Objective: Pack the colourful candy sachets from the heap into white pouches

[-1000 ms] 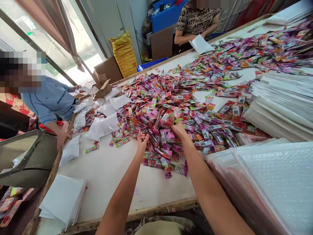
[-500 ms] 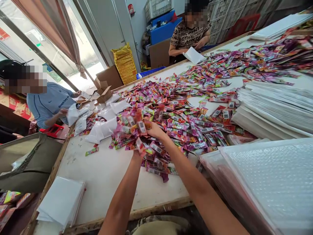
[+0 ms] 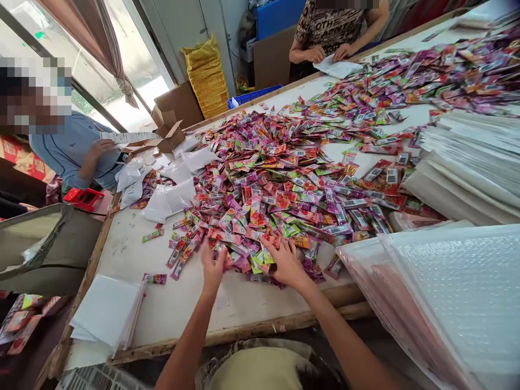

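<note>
A wide heap of small, bright snack sachets (image 3: 260, 208) in purple, red, orange and green covers the middle of the table. Along its near edge, my left hand (image 3: 212, 265) touches the sachets, thumb and fingers apart. My right hand (image 3: 285, 261) lies on the front of the heap with its fingers spread, palm toward the sachets. Neither hand grips anything that I can see. Some sachets between the hands are partly covered by the fingers. One loose sachet (image 3: 155, 278) lies left of my left hand.
White padded envelopes stand at the right in a large stack (image 3: 455, 292), with more envelopes (image 3: 471, 168) behind. A smaller white stack (image 3: 106, 309) lies front left. Filled white bags (image 3: 169, 201) border the heap. One co-worker (image 3: 77, 146) is at left, another (image 3: 333, 32) across the table.
My hands have come down and apart, and the bunch of sachets between them is now on the heap. The co-worker across the table has lowered a white envelope to the tabletop.
</note>
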Demonstrator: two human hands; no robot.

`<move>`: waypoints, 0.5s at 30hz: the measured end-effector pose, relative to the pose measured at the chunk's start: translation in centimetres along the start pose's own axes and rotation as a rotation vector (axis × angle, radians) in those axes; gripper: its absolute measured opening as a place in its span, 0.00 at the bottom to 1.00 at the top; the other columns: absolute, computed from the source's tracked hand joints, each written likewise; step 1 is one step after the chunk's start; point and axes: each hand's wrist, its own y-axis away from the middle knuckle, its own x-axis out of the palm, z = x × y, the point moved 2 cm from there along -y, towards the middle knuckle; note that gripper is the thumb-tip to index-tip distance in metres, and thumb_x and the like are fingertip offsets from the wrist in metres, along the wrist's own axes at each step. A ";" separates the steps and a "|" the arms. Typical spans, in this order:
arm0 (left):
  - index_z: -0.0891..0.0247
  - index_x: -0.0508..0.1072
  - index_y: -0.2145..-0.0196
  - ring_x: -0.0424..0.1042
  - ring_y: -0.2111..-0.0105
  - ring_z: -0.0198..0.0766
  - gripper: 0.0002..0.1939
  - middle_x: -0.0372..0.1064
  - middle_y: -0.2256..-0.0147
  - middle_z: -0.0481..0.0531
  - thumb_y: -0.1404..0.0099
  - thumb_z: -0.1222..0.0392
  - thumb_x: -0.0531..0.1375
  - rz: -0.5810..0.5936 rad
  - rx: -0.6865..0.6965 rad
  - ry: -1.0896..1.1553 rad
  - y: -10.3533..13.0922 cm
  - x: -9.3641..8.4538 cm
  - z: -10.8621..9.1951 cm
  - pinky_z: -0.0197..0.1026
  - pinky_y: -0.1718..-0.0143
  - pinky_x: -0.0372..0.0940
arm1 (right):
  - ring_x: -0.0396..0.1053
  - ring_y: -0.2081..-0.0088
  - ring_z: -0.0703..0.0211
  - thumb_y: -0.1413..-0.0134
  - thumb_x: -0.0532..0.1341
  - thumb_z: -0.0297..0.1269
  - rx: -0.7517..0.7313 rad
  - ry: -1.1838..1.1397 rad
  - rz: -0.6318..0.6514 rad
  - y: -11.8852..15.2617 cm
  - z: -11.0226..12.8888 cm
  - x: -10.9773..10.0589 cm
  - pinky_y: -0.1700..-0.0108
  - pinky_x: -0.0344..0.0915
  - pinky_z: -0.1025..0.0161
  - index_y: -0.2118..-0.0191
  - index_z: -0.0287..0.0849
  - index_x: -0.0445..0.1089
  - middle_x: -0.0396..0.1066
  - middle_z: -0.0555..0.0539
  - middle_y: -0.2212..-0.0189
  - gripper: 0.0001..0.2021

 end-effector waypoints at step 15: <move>0.59 0.76 0.67 0.71 0.55 0.51 0.12 0.72 0.60 0.58 0.41 0.48 0.61 0.249 0.059 -0.186 -3.8 -0.4 -1.8 0.52 0.47 0.63 | 0.53 0.37 0.36 0.57 0.64 0.33 0.147 0.004 -0.180 -6.8 -4.4 -4.1 0.38 0.49 0.38 0.30 0.45 0.38 0.52 0.33 0.36 0.50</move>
